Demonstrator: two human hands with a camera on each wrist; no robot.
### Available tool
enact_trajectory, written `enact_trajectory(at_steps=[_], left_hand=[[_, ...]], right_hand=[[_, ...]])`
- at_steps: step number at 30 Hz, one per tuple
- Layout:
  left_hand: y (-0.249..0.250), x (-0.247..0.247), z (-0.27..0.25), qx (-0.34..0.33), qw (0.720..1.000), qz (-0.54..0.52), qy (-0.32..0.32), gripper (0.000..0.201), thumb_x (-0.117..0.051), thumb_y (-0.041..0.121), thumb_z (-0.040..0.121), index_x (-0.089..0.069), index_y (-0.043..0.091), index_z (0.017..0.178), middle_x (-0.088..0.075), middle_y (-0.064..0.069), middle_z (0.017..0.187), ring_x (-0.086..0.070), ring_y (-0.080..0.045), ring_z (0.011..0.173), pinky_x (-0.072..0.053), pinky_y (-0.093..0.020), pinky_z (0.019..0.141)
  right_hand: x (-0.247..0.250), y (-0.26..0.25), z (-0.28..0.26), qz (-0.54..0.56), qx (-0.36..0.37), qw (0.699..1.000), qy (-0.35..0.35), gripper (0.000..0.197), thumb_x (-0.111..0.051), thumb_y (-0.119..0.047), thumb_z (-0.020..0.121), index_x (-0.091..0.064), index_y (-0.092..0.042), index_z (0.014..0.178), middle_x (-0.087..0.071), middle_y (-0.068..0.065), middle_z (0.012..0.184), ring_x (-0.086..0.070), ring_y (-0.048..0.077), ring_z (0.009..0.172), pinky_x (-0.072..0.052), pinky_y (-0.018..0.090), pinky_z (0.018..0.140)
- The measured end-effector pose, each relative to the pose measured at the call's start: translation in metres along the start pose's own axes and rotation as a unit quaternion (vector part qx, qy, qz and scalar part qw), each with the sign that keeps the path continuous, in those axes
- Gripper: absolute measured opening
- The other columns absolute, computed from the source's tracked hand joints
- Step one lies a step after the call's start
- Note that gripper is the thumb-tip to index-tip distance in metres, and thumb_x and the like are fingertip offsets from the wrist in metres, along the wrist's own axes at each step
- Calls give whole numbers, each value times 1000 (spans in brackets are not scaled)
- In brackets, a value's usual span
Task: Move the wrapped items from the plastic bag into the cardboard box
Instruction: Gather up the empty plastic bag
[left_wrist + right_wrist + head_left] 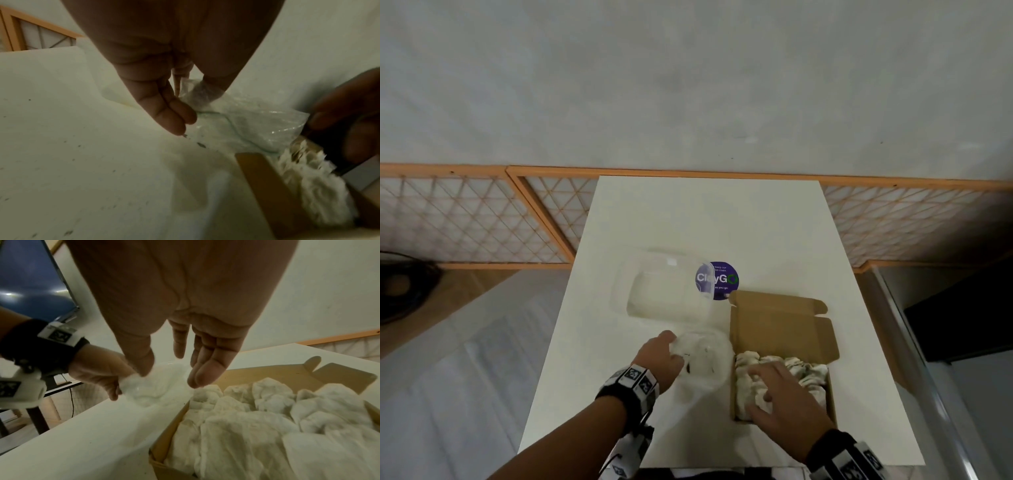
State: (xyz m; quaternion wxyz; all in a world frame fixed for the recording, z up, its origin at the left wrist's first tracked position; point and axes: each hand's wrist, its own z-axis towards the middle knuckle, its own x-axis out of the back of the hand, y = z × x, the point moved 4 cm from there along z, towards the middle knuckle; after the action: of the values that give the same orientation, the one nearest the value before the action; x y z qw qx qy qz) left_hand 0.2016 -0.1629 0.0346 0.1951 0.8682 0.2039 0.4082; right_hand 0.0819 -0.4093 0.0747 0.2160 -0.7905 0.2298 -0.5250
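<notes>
A: Starting on the left, the left hand (661, 356) has the clear plastic bag (703, 359) pinched at its edge, thumb and fingers (172, 113) closed on the film, holding it just off the white tabletop (688, 219).

B: And that bag looks close to flat from the head view. I can't tell whether anything wrapped is left inside; the film is too glary.

A: Moving right, the cardboard box (784, 322) sits beside the bag, lid flap thrown back, and the wrapped items (257, 426) fill it nearly to the rim.

B: The right hand (787, 394) is over them, fingers straight and spread, nothing in its grip. Resting on the bundles or just above, hard to say.

A: So I'd call this the tail of the transfer, with the load settling in the box.

B: Next move, in my view: check the bag for stragglers, with the left hand holding its mouth open while the right reaches in.
</notes>
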Motion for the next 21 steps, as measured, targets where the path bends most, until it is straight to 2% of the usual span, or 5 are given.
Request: enact_trajectory(at_steps=[5, 11, 15, 19, 21], left_hand=[[24, 22, -30, -14, 986, -162, -47, 33, -53, 22, 95, -60, 17, 128, -69, -8, 100, -68, -21, 74, -62, -34, 59], [78, 62, -69, -46, 931, -352, -86, 19, -59, 16, 80, -73, 11, 69, -65, -10, 87, -54, -23, 55, -59, -36, 53], [115, 87, -97, -93, 903, -410, -84, 15, -61, 25, 73, -67, 13, 66, -61, -1, 66, -51, -25, 55, -50, -32, 55], [130, 102, -113, -166, 939, -301, 28, 62, -73, 76, 70, -66, 28, 109, -66, 12, 99, -66, -7, 87, -55, -27, 78], [137, 105, -121, -213, 942, -256, 36, 82, -84, 69, 65, -50, 33, 130, -61, 17, 117, -67, 3, 100, -56, -22, 87]], right_hand=[[10, -39, 4, 65, 48, 997, 6, 88, -49, -85, 84, -17, -50, 158, -22, -24, 158, -29, -3, 143, -35, 30, 119], [38, -68, 29, 321, 26, 944, 78, 73, -52, -84, 85, -30, -60, 151, -40, -23, 159, -35, -2, 148, -33, 44, 124], [66, -86, 50, 372, 35, 919, 127, 64, -62, -80, 82, -53, -50, 137, -65, -13, 137, -61, 9, 127, -51, 50, 108], [102, -108, 56, 311, 42, 926, 209, 40, -63, -72, 86, -64, -34, 98, -74, -4, 87, -69, 12, 76, -61, 48, 73], [114, -112, 59, 291, 36, 926, 240, 32, -64, -63, 92, -60, -31, 90, -71, 1, 78, -66, 15, 67, -58, 43, 65]])
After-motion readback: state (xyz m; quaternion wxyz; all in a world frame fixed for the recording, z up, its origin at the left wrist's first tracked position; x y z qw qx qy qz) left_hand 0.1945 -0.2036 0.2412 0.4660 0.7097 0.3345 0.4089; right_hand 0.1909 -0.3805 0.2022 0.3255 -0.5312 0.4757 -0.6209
